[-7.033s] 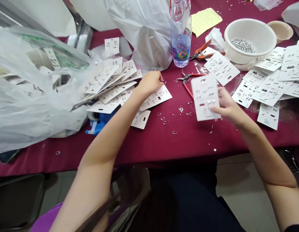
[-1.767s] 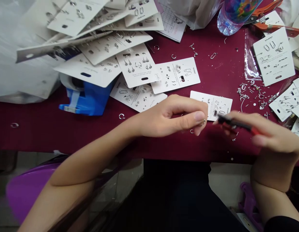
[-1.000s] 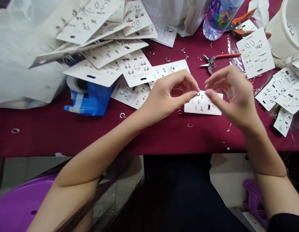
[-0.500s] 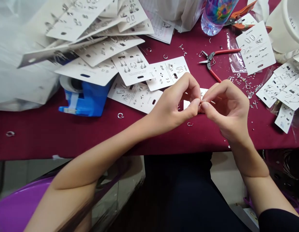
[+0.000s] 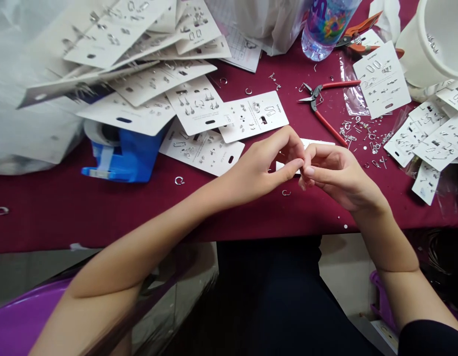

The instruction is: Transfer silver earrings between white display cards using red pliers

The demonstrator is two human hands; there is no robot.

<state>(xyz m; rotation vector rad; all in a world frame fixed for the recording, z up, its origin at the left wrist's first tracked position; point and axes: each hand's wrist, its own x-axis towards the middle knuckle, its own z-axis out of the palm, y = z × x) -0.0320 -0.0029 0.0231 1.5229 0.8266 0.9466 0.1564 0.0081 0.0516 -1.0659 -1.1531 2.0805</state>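
Observation:
My left hand (image 5: 268, 165) and my right hand (image 5: 338, 175) meet fingertip to fingertip above the dark red cloth. Both are closed in a pinch, and whatever sits between the fingertips is too small to make out. Beneath the fingers lies a white card (image 5: 317, 142), mostly hidden by them. An earring card (image 5: 254, 116) rests just beyond my left hand, and another card (image 5: 202, 148) lies left of it. Red-handled pliers (image 5: 317, 94) lie open beyond my right hand. A small silver hoop (image 5: 286, 193) is on the cloth near me.
Stacked earring cards (image 5: 140, 111) lean over a blue tape dispenser (image 5: 130, 155) at left. A bottle (image 5: 325, 29), orange-handled cutters (image 5: 362, 37) and a white bucket (image 5: 417, 49) stand or lie at the back right. Loose metal bits (image 5: 373, 141) and more cards (image 5: 438, 133) are at right.
My right hand has turned and flattened, its lower fingers now showing under the pinch. The fingertips of both hands remain together. The whole view has shifted slightly, with the table items appearing further left.

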